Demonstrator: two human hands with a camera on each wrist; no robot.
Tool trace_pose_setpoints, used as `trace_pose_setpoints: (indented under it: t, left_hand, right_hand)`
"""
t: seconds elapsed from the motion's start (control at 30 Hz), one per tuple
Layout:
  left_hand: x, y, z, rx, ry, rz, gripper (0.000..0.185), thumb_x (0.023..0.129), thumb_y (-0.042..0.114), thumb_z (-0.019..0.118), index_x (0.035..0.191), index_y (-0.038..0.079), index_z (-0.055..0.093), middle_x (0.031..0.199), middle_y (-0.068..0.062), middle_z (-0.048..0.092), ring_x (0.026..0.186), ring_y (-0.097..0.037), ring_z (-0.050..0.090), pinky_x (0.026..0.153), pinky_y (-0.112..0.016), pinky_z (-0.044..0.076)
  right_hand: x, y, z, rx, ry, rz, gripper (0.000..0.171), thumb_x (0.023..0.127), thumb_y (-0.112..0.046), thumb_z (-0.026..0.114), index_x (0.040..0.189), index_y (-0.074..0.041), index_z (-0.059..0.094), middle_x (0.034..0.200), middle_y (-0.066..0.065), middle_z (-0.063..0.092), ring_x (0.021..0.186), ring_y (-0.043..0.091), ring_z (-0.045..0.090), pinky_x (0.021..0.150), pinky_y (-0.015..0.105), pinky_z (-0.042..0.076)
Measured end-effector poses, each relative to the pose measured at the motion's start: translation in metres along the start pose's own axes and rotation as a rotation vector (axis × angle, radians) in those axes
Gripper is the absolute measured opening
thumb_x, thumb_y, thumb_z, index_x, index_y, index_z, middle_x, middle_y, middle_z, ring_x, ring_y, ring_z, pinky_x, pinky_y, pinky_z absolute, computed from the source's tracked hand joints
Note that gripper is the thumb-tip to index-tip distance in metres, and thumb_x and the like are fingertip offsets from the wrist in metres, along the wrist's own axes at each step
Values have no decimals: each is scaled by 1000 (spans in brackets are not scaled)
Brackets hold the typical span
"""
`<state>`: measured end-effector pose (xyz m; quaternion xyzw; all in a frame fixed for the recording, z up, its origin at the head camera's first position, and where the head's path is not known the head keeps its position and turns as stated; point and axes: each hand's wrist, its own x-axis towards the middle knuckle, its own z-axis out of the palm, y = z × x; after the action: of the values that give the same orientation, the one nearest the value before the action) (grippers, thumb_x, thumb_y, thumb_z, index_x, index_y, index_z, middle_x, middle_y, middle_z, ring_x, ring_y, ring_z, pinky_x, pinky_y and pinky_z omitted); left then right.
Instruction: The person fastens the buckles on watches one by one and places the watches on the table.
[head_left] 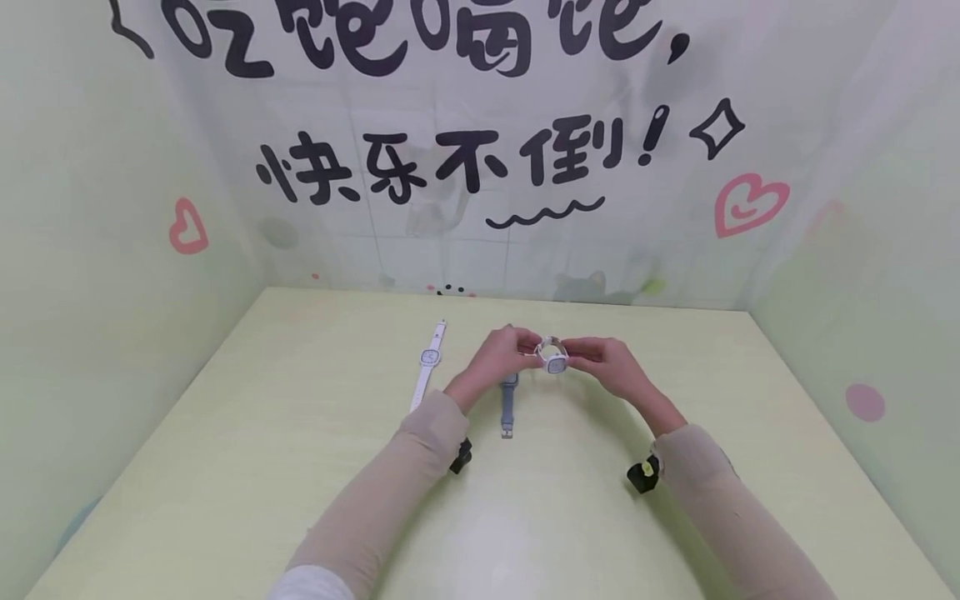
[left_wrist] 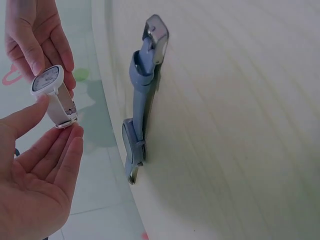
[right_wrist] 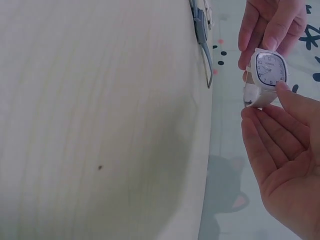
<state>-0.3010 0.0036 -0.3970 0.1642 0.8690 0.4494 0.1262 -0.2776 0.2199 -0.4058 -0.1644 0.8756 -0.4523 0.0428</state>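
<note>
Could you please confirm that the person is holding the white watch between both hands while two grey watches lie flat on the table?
Not quite: only one grey watch lies flat on the table; the other one lying there is a white watch, as the head view shows. The rest holds: the left hand and right hand hold the white watch with the looped strap between them.

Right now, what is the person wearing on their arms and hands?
Both arms wear long, snug, light beige sleeves down to the wrists. A small black device is strapped under each wrist; the one by the right hand has a yellowish spot on it. The left hand and right hand are bare: no gloves or rings show on the fingers. A bit of white cloth peeks out near the left elbow.
</note>
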Motion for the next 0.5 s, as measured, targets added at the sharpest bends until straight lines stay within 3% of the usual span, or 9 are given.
trace_pose_setpoints:
  t: [0.5]
  left_hand:
    - [-2,-2,14,145,-20,-37,40,89,16,74,127,6,65,122,-9,71,113,-22,68,100,-36,54]
  right_hand:
    - [-4,6,4,-61,-73,42,38,97,-12,64,131,4,61,130,23,64,120,38,64,103,49,52]
